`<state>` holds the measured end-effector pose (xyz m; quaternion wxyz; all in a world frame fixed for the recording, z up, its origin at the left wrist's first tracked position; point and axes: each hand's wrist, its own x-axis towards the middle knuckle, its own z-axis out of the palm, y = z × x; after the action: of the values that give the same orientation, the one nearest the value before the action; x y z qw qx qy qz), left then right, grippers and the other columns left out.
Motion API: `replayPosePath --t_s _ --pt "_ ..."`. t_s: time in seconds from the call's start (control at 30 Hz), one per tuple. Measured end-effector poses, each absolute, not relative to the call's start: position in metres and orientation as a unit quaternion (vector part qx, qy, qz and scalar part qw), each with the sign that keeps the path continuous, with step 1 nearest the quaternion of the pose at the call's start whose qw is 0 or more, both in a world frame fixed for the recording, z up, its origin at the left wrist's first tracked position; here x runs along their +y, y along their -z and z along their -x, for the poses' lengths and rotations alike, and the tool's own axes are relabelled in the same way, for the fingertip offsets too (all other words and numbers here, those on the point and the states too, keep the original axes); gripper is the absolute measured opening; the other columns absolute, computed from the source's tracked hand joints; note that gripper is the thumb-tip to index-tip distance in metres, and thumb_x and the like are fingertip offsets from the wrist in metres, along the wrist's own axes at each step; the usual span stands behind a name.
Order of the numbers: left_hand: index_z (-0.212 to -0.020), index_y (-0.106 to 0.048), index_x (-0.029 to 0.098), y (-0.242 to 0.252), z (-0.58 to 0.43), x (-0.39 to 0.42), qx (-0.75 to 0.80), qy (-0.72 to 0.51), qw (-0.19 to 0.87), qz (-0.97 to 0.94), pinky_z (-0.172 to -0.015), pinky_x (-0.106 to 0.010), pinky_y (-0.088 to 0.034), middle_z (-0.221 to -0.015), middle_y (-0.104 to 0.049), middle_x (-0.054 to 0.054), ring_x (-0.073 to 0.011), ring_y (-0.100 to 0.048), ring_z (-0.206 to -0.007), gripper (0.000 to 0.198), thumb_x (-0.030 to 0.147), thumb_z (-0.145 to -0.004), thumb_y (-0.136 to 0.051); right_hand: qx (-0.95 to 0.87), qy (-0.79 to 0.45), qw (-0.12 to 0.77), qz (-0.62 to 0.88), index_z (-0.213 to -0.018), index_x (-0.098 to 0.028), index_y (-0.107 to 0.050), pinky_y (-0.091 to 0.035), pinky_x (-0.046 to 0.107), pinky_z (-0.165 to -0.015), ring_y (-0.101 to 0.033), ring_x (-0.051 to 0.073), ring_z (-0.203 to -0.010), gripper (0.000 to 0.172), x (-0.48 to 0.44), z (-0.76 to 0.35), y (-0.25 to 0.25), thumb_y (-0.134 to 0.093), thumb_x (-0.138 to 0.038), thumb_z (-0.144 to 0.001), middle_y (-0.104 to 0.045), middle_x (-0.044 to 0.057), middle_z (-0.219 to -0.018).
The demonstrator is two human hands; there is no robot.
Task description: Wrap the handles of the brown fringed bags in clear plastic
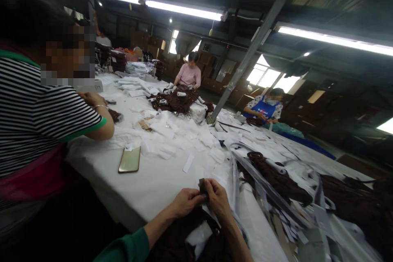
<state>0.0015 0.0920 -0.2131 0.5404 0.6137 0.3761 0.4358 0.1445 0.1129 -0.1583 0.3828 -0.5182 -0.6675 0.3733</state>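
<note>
Close together at the front of the table, my left hand (pixel 186 202) and my right hand (pixel 217 198) both pinch a dark brown strap (pixel 202 184). Its flat end sticks up between the fingertips. Below them lies a dark brown bag-like item (pixel 172 242), partly hidden by my forearms. A white wrapping (pixel 201 237) is around part of it, and a small metal fitting (pixel 217 231) shows beside my right wrist. The strap's lower part is hidden by my fingers.
A phone (pixel 129 159) and a white paper strip (pixel 188 162) lie on the white-covered table (pixel 159 180). Brown bundles (pixel 276 178) and pale straps are at right. A co-worker in stripes (pixel 46 110) sits close at left; others work beyond a slanted post (pixel 242 69).
</note>
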Motion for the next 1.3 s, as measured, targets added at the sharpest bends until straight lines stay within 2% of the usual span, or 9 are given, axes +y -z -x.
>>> replayPosePath --t_s 0.13,0.27,0.4,0.5,0.63,0.77,1.03,1.2,1.3 --pt "-0.066 -0.062 0.010 0.215 0.002 0.093 0.349 -0.461 0.595 -0.559 -0.051 -0.023 -0.024 -0.054 -0.042 0.004 -0.0091 -0.034 -0.054 0.049 0.057 -0.078 -0.054 -0.582 -0.396 0.448 0.551 -0.102 -0.017 -0.062 -0.053 0.037 -0.078 -0.065 0.026 -0.093 0.051 0.113 -0.176 0.160 -0.058 -0.059 -0.074 -0.070 0.011 -0.096" --pt "-0.065 -0.063 0.009 0.219 0.000 0.093 0.344 -0.467 0.619 -0.530 -0.051 -0.023 -0.025 -0.054 -0.047 0.002 -0.0092 -0.037 -0.053 0.051 0.059 -0.074 -0.059 -0.625 -0.386 0.377 0.564 -0.105 -0.017 -0.061 -0.053 0.038 -0.082 -0.066 0.025 -0.093 0.045 0.091 -0.199 0.160 -0.056 -0.053 -0.079 -0.070 0.011 -0.098" --pt "-0.066 -0.064 0.009 0.218 0.001 0.093 0.328 -0.463 0.648 -0.508 -0.051 -0.023 -0.026 -0.055 -0.052 0.001 -0.0094 -0.040 -0.051 0.051 0.060 -0.072 -0.060 -0.742 -0.256 0.298 0.543 -0.118 -0.020 -0.053 -0.054 0.038 -0.081 -0.066 0.024 -0.091 0.043 0.066 -0.195 0.171 -0.058 -0.041 -0.081 -0.068 0.010 -0.102" --pt "-0.064 -0.064 0.010 0.218 0.004 0.095 0.329 -0.458 0.659 -0.497 -0.051 -0.024 -0.026 -0.054 -0.054 0.000 -0.0090 -0.040 -0.050 0.053 0.062 -0.071 -0.060 -0.818 -0.113 0.298 0.478 -0.121 -0.018 -0.051 -0.053 0.039 -0.083 -0.064 0.025 -0.096 0.044 0.063 -0.192 0.186 -0.059 -0.030 -0.080 -0.066 0.012 -0.106" --pt "-0.060 -0.060 0.011 0.219 0.008 0.097 0.334 -0.434 0.664 -0.508 -0.049 -0.024 -0.024 -0.051 -0.053 0.000 -0.0084 -0.037 -0.047 0.052 0.063 -0.070 -0.060 -0.870 -0.023 0.318 0.377 -0.114 -0.021 -0.056 -0.055 0.031 -0.071 -0.065 0.020 -0.082 0.028 0.066 -0.196 0.188 -0.045 -0.018 -0.088 -0.068 0.007 -0.091" --pt "-0.058 -0.058 0.013 0.209 0.011 0.098 0.328 -0.384 0.661 -0.555 -0.048 -0.024 -0.022 -0.050 -0.051 0.002 -0.0087 -0.038 -0.048 0.048 0.059 -0.070 -0.061 -0.895 -0.012 0.288 0.339 -0.101 -0.021 -0.061 -0.052 0.027 -0.060 -0.061 0.017 -0.068 0.020 0.060 -0.193 0.160 -0.044 -0.019 -0.092 -0.066 0.004 -0.077" --pt "-0.055 -0.053 0.014 0.177 0.015 0.098 0.309 -0.271 0.647 -0.642 -0.045 -0.025 -0.017 -0.048 -0.040 0.005 -0.0074 -0.030 -0.046 0.044 0.053 -0.073 -0.060 -0.889 -0.032 0.266 0.371 -0.089 -0.023 -0.068 -0.052 0.035 -0.072 -0.060 0.021 -0.086 0.026 0.068 -0.180 0.129 -0.043 -0.019 -0.090 -0.065 0.010 -0.101" --pt "-0.053 -0.048 0.015 0.172 0.009 0.086 0.311 -0.300 0.615 -0.660 -0.046 -0.025 -0.019 -0.049 -0.033 0.006 -0.0069 -0.027 -0.048 0.037 0.043 -0.076 -0.059 -0.828 -0.123 0.272 0.474 -0.067 -0.022 -0.067 -0.048 0.031 -0.066 -0.060 0.019 -0.070 0.027 0.080 -0.170 0.138 -0.053 -0.034 -0.087 -0.064 0.004 -0.068" --pt "-0.055 -0.051 0.014 0.173 0.008 0.080 0.304 -0.322 0.624 -0.644 -0.046 -0.024 -0.019 -0.050 -0.034 0.006 -0.0069 -0.028 -0.049 0.033 0.038 -0.077 -0.057 -0.807 -0.142 0.291 0.493 -0.065 -0.022 -0.067 -0.046 0.029 -0.064 -0.059 0.018 -0.070 0.030 0.081 -0.165 0.143 -0.053 -0.038 -0.086 -0.063 0.004 -0.065"
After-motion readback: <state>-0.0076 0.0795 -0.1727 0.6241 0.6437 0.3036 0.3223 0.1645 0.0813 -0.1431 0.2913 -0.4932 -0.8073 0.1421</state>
